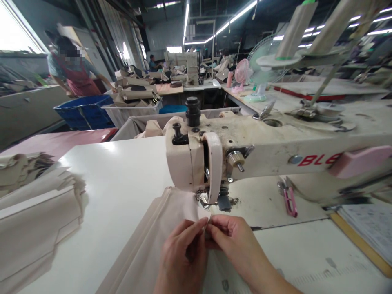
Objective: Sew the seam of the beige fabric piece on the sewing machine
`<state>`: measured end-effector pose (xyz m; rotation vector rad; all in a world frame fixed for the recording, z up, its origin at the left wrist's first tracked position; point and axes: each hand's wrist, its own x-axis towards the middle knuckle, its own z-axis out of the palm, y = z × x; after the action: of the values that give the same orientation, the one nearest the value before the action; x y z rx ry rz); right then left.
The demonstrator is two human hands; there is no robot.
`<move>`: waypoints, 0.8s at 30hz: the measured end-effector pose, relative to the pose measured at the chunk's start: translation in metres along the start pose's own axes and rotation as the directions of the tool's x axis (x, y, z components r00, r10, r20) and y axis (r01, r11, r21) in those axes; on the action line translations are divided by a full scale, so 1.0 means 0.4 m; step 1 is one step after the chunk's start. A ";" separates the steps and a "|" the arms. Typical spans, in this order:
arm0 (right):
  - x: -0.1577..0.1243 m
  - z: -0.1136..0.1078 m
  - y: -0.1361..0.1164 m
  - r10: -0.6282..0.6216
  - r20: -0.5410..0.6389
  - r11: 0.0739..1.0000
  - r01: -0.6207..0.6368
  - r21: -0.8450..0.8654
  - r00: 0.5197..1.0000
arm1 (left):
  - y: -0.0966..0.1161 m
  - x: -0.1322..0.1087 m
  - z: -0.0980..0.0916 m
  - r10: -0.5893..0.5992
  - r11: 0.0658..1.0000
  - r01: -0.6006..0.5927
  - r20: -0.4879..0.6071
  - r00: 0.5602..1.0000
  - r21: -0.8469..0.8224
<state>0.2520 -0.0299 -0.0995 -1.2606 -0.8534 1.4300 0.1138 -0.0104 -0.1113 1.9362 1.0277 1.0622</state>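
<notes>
A long piece of beige fabric (159,228) lies folded on the white table, its far end at the needle area of a sewing machine (196,155). My left hand (185,253) is closed on the fabric's right edge, thumb and index finger pinching just in front of the presser foot (203,199). Right beside it, my right hand (229,237) pinches the same edge, and the fingertips of both hands nearly meet. The exact layers between the fingers are hidden.
Stacked beige fabric pieces (39,228) lie at left. Pink-handled thread snips (288,200) rest on the machine bed, with a clipboard (364,241) at right. Thread cones (295,30) stand above. Beyond are a blue bin (84,112), fans (265,61) and a person (75,69).
</notes>
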 end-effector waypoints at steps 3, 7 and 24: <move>-0.001 -0.001 -0.001 -0.019 0.010 0.999 0.019 -0.029 1.000 | -0.001 0.001 -0.008 -0.055 0.993 0.062 0.069 0.996 -0.099; 0.002 0.006 -0.007 -0.013 0.042 0.999 0.014 -0.040 0.999 | -0.014 0.044 -0.049 -0.252 0.907 0.342 0.334 0.908 -0.247; -0.043 0.053 0.075 0.035 -0.080 0.993 -0.044 -0.113 0.996 | -0.033 0.210 -0.080 -0.335 0.942 0.280 0.469 0.817 0.184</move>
<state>0.2238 -0.0516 -0.1187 -1.4176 -0.8725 1.3700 0.1110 0.0748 -0.0805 1.8956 1.0621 0.3002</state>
